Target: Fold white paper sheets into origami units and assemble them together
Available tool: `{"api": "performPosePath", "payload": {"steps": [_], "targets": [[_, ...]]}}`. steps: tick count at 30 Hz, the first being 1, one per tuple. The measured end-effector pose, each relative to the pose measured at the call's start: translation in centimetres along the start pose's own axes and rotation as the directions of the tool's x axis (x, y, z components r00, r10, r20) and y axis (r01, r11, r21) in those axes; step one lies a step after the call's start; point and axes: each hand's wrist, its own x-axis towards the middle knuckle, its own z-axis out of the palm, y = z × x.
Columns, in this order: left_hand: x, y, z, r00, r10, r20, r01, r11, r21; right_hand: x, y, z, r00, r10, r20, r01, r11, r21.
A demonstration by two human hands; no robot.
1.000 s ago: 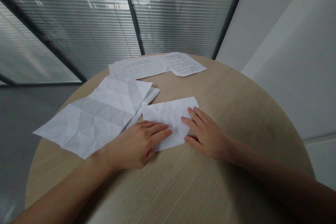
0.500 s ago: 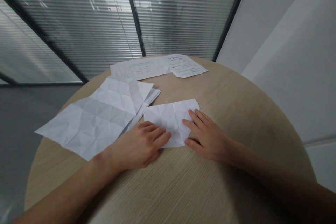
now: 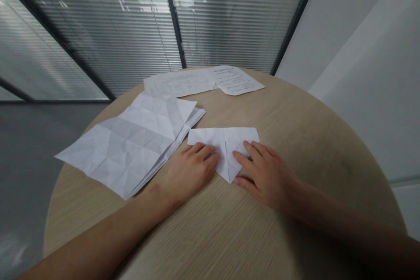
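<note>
Folded white paper [image 3: 226,144] pinned under the left hand [image 3: 190,170] and right hand [image 3: 267,175].
Fingers spread flat, pressing, not gripping (uneven pressure could skew the crease or slide the paper); creased sheets [image 3: 127,148] lie just left, printed pages [image 3: 203,81] farther off on the round wooden table [image 3: 315,148].

Head-worn view, facing forward and down, close above wooden table [image 3: 305,127]

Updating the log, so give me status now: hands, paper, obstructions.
Left hand and right hand flat on folded white paper. Paper's point toward the wearer. Creased paper stack beside left hand, not on the folded paper.
</note>
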Motion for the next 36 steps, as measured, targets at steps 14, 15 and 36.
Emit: {"api": "performPosePath", "payload": {"steps": [14,15,36], "targets": [[0.3,1.2,-0.4,0.983,-0.156,0.094,0.165,0.981,-0.097,4.2,3.4,1.9,0.987,0.057,-0.151,-0.034,0.988,0.153],[0.3,1.2,-0.4,0.983,-0.154,0.099,0.164,0.982,-0.099,4.7,3.6,2.2,0.985,0.049,-0.165,-0.024,0.988,0.15],[0.5,0.6,0.7,1.0,-0.001,0.012,0.001,1.0,0.003,4.2,2.4,2.7,0.93,-0.333,-0.157,0.346,0.936,0.066]]}}
